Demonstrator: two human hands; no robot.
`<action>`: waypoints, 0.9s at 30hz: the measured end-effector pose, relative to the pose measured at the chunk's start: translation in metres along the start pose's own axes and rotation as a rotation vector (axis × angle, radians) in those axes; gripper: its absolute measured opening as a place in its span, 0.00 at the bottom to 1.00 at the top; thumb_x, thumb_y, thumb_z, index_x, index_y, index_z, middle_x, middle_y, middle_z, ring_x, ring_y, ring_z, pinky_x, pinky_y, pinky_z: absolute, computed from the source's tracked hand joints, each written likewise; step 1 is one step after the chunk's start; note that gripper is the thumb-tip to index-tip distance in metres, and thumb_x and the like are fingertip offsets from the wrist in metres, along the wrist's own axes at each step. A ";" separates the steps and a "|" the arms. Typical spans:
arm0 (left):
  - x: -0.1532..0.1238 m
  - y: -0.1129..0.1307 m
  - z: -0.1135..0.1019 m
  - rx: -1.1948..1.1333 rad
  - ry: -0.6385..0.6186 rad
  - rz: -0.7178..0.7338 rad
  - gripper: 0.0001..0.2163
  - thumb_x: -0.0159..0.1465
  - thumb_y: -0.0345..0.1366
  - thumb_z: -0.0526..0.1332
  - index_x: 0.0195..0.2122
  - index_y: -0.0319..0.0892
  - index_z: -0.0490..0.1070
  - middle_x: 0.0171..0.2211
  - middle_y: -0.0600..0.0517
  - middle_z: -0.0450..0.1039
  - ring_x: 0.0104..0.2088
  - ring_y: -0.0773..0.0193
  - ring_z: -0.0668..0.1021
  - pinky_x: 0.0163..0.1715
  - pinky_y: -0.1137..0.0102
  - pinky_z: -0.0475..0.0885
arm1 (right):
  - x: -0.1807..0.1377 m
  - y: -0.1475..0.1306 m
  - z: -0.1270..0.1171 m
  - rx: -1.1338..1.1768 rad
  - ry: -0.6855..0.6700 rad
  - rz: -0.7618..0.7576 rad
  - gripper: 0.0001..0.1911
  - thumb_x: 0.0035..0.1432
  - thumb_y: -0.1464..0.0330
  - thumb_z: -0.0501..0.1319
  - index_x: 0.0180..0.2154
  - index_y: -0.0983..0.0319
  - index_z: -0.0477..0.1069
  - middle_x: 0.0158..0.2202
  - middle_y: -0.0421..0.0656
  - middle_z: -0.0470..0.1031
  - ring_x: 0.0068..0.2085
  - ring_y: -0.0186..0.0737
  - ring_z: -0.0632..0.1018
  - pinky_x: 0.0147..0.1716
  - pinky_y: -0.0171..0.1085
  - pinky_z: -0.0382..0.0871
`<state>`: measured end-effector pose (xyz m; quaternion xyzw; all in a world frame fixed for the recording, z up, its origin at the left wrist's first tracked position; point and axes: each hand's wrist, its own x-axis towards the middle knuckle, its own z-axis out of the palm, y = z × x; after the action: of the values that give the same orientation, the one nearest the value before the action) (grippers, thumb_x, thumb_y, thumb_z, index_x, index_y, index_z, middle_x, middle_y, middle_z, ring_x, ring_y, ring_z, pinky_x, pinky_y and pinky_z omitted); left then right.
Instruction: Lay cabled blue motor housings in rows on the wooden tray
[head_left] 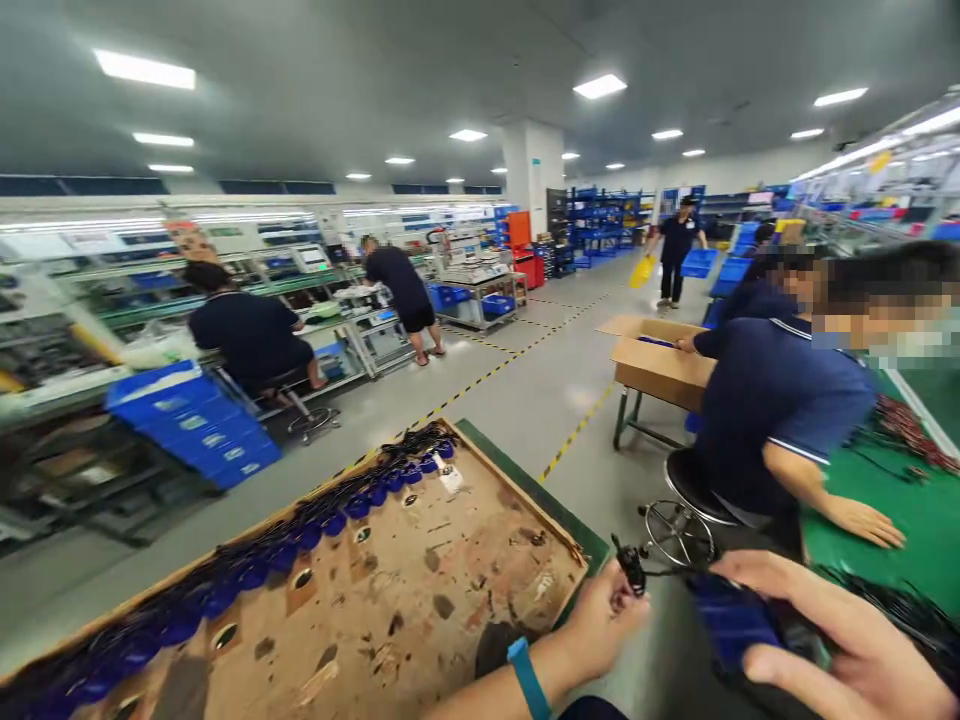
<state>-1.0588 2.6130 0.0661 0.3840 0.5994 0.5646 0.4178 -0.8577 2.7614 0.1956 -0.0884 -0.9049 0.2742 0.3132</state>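
My left hand (pixel 604 620), with a teal band at the wrist, is pinched on a small black connector (pixel 631 565) at the end of a thin black cable. My right hand (pixel 832 650) is wrapped around a blue part (pixel 731 625) that the cable leads to. Both hands hover at the bottom right, just past the right corner of a worn wooden board (pixel 420 600). Along the board's far edge lies a row of blue parts with black cables (pixel 300 530).
A seated person in a dark blue shirt (pixel 772 410) works right beside me at a green-topped bench (pixel 915 510). An open cardboard box (pixel 660 360) sits on a stand. Stacked blue bins (pixel 195 420), other workers and benches fill the left; a yellow-marked aisle runs between.
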 end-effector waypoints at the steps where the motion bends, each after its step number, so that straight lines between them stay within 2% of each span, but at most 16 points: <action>1: -0.003 -0.004 -0.021 -0.070 0.067 0.013 0.32 0.56 0.59 0.66 0.53 0.40 0.67 0.45 0.41 0.75 0.42 0.57 0.78 0.45 0.61 0.73 | 0.031 -0.007 0.017 0.032 -0.074 -0.039 0.25 0.53 0.57 0.71 0.53 0.52 0.74 0.49 0.45 0.80 0.48 0.48 0.81 0.45 0.37 0.79; 3: -0.011 -0.013 -0.062 -0.161 0.142 0.022 0.29 0.53 0.59 0.69 0.45 0.40 0.69 0.40 0.47 0.75 0.36 0.63 0.76 0.40 0.67 0.72 | 0.087 -0.022 0.057 0.124 -0.175 -0.076 0.22 0.55 0.56 0.70 0.51 0.54 0.74 0.48 0.46 0.80 0.47 0.46 0.81 0.45 0.37 0.78; 6: -0.023 -0.024 -0.120 -0.181 0.201 -0.129 0.30 0.51 0.63 0.67 0.40 0.41 0.67 0.27 0.54 0.72 0.25 0.68 0.71 0.28 0.70 0.68 | 0.159 -0.035 0.129 0.270 -0.274 -0.078 0.20 0.57 0.52 0.67 0.46 0.57 0.75 0.43 0.45 0.80 0.43 0.43 0.80 0.43 0.38 0.76; 7: -0.027 -0.025 -0.141 -0.162 0.253 -0.195 0.30 0.52 0.64 0.64 0.39 0.41 0.66 0.23 0.56 0.69 0.21 0.68 0.69 0.25 0.71 0.66 | 0.181 -0.036 0.154 0.298 -0.295 -0.067 0.21 0.57 0.51 0.66 0.45 0.58 0.75 0.42 0.45 0.80 0.42 0.42 0.80 0.42 0.38 0.75; 9: -0.034 -0.021 -0.192 -0.051 0.449 -0.268 0.28 0.55 0.64 0.59 0.37 0.42 0.64 0.19 0.58 0.64 0.18 0.67 0.66 0.21 0.71 0.63 | 0.224 -0.031 0.208 0.292 -0.327 -0.025 0.23 0.57 0.49 0.66 0.44 0.60 0.75 0.39 0.45 0.80 0.40 0.42 0.79 0.41 0.39 0.74; 11: -0.038 -0.009 -0.253 0.210 0.728 -0.277 0.22 0.61 0.59 0.54 0.34 0.42 0.64 0.19 0.58 0.62 0.19 0.66 0.67 0.21 0.71 0.61 | 0.266 -0.020 0.263 0.223 -0.367 0.035 0.23 0.56 0.51 0.66 0.46 0.60 0.75 0.41 0.46 0.80 0.42 0.44 0.79 0.43 0.40 0.73; 12: -0.039 0.001 -0.287 0.420 0.863 -0.280 0.18 0.64 0.54 0.52 0.32 0.42 0.65 0.20 0.56 0.64 0.21 0.65 0.68 0.22 0.71 0.60 | 0.287 -0.013 0.290 0.178 -0.398 0.059 0.23 0.57 0.52 0.66 0.47 0.61 0.74 0.44 0.47 0.80 0.44 0.45 0.79 0.45 0.40 0.72; 14: -0.034 0.022 -0.355 0.851 0.996 -0.355 0.13 0.66 0.44 0.52 0.30 0.42 0.65 0.23 0.52 0.68 0.26 0.62 0.72 0.27 0.69 0.62 | 0.324 -0.001 0.346 0.090 -0.484 0.083 0.22 0.59 0.55 0.66 0.49 0.61 0.74 0.47 0.48 0.79 0.48 0.47 0.78 0.48 0.40 0.70; 16: -0.023 0.039 -0.414 1.189 0.980 -0.513 0.13 0.70 0.40 0.48 0.35 0.42 0.68 0.27 0.49 0.73 0.30 0.58 0.76 0.30 0.68 0.63 | 0.354 0.009 0.400 -0.009 -0.582 0.090 0.21 0.60 0.56 0.64 0.49 0.62 0.74 0.48 0.49 0.79 0.49 0.47 0.78 0.48 0.39 0.69; 18: -0.009 0.046 -0.460 1.403 0.900 -0.664 0.14 0.71 0.38 0.45 0.41 0.42 0.69 0.33 0.45 0.76 0.34 0.56 0.77 0.32 0.67 0.64 | 0.375 0.015 0.447 -0.093 -0.653 0.098 0.21 0.61 0.56 0.63 0.50 0.63 0.73 0.48 0.50 0.78 0.50 0.46 0.78 0.47 0.37 0.69; 20: 0.005 0.039 -0.493 1.479 0.833 -0.753 0.12 0.70 0.33 0.47 0.43 0.40 0.70 0.37 0.43 0.77 0.37 0.55 0.78 0.34 0.66 0.65 | 0.388 0.020 0.486 -0.134 -0.690 0.108 0.21 0.61 0.59 0.63 0.51 0.64 0.72 0.49 0.51 0.77 0.50 0.46 0.77 0.47 0.37 0.69; 22: 0.015 0.021 -0.512 1.471 0.808 -0.799 0.11 0.67 0.27 0.49 0.42 0.38 0.71 0.38 0.41 0.76 0.38 0.55 0.78 0.36 0.66 0.66 | 0.396 0.025 0.515 -0.146 -0.713 0.105 0.19 0.60 0.62 0.63 0.51 0.65 0.72 0.49 0.53 0.76 0.49 0.46 0.78 0.46 0.38 0.69; 24: 0.023 -0.001 -0.520 1.457 0.806 -0.849 0.11 0.65 0.24 0.50 0.41 0.35 0.71 0.37 0.39 0.76 0.38 0.54 0.78 0.37 0.66 0.66 | 0.400 0.031 0.534 -0.161 -0.738 0.094 0.18 0.60 0.65 0.61 0.50 0.66 0.72 0.49 0.54 0.75 0.48 0.46 0.78 0.46 0.39 0.70; 27: 0.038 -0.028 -0.512 1.459 0.841 -0.854 0.12 0.65 0.25 0.49 0.44 0.32 0.70 0.40 0.34 0.74 0.43 0.49 0.76 0.40 0.62 0.66 | 0.405 0.040 0.548 -0.175 -0.769 0.063 0.19 0.59 0.66 0.60 0.51 0.65 0.71 0.50 0.55 0.74 0.48 0.47 0.78 0.46 0.40 0.70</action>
<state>-1.5500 2.4647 0.0421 0.0632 0.9963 -0.0584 -0.0047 -1.5145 2.6876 0.0248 -0.0334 -0.9730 0.2185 -0.0660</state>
